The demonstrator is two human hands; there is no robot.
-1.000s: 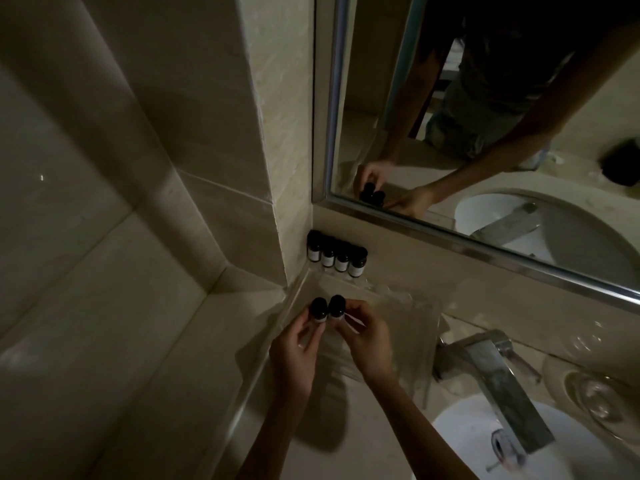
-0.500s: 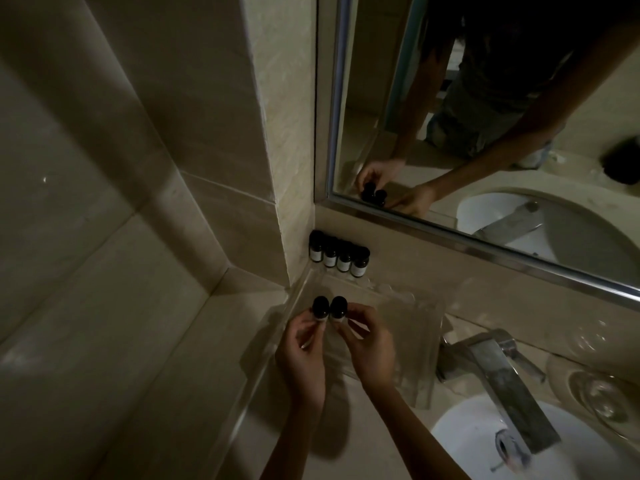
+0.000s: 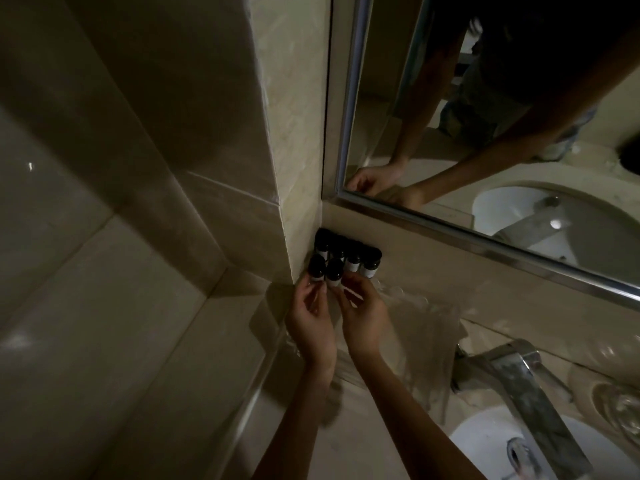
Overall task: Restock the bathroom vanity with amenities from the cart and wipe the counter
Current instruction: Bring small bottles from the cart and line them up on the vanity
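Left hand (image 3: 311, 327): fingertips pinch left bottle (image 3: 317, 271) low on its body. Right hand (image 3: 363, 317): same, right bottle (image 3: 335, 276). Both upright at far corner of clear tray (image 3: 426, 327), just before back row (image 3: 353, 261) of four. Likely light, rigid, slick, tippy; grip labelled waist.

No writing can be read anywhere. The six small dark bottles (image 3: 353, 256) each carry a white label (image 3: 353, 267) round the body, but any print on those labels is too small and too dim to make out.
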